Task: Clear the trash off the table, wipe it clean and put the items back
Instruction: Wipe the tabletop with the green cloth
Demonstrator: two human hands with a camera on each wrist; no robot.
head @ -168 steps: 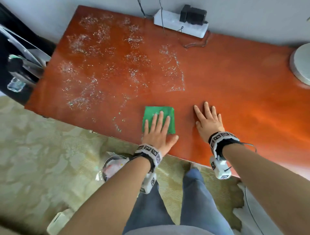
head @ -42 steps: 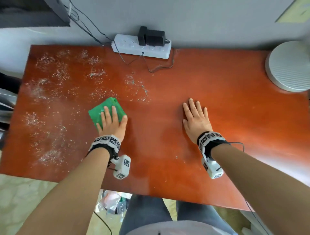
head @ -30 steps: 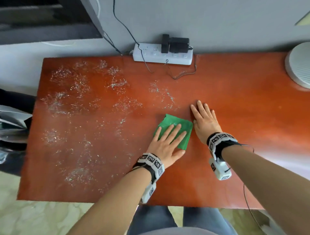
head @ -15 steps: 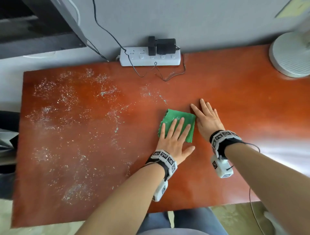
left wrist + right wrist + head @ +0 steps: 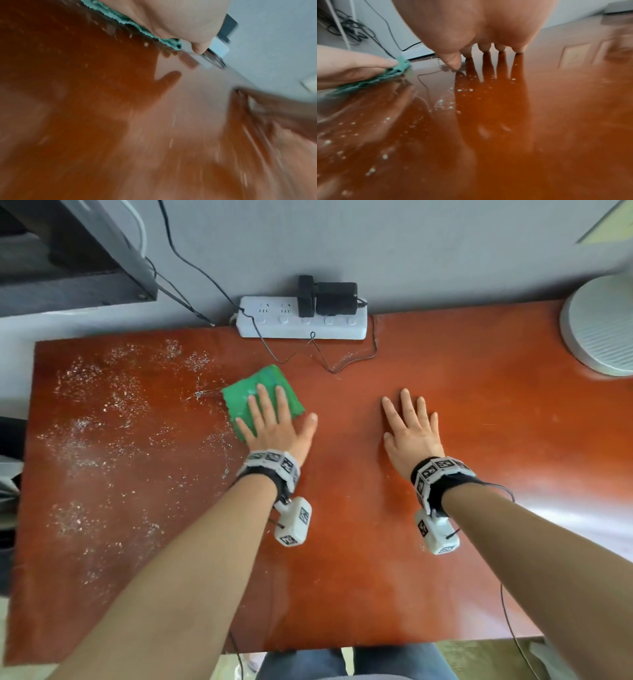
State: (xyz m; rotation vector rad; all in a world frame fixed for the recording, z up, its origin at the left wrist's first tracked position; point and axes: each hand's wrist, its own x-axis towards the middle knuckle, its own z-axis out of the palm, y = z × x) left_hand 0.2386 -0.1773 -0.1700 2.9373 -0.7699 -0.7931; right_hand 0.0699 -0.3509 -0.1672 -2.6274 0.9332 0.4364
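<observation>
- White, crumb-like residue (image 5: pixel 102 412) covers the left half of the glossy reddish-brown wooden table (image 5: pixel 342 577); judged from this, the wiping step is in hand and roughly half done.
- Left table edge lies just beyond the residue, with dark furniture (image 5: pixel 7 440) beside it; strokes toward that side risk sweeping residue off onto the floor.
- Folded green cloth (image 5: pixel 246 395) lies flat at the boundary of the soiled zone. The left hand (image 5: pixel 277 429) presses it down with straight, spread fingers, not curled round it.
- Next move, as judged: push the cloth leftward through the residue under steady downward pressure.
- White power strip (image 5: pixel 301 323) and its thin black cable (image 5: pixel 322 361) lie near the cloth at the rear edge; avoid snagging.
- Right hand (image 5: pixel 409 429) rests flat and open on the table, bracing, holding nothing.
- Round white ribbed disc (image 5: pixel 603 326) occupies the right rear corner; the surface between is unobstructed.
</observation>
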